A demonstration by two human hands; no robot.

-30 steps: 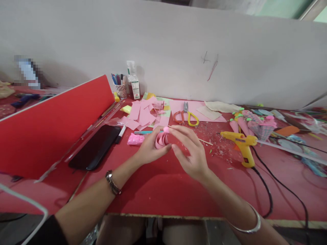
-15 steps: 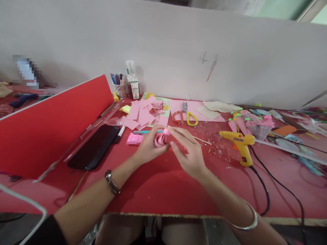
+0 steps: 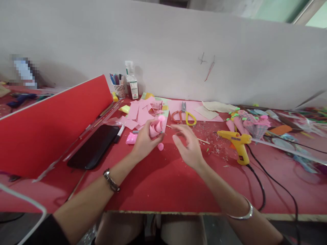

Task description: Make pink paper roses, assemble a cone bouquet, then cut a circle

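Note:
My left hand [image 3: 145, 141] is wrapped round a rolled pink paper cone [image 3: 156, 128], its wide end facing up. A small pink ball [image 3: 161, 118] sits at the cone's far rim. Below the hand, a second pink ball [image 3: 160, 146] lies on the red table. To the right, my right hand [image 3: 188, 144] is apart from the cone, fingers curved and spread with nothing between them. Left of my left hand lies a shiny pink packet [image 3: 131, 138].
A yellow hot glue gun [image 3: 237, 141] with a black cord lies at right, beside finished pink cones [image 3: 251, 126]. Scissors [image 3: 184, 115] and pink paper pieces [image 3: 143, 112] lie behind. A black phone [image 3: 94, 146] and a red board [image 3: 56, 122] stand left; a bottle [image 3: 132, 83] is at the back.
My right hand has let go of the pink ball at the cone's rim and drawn away to the right. The cone has shifted slightly left and up; a ball on the table now shows.

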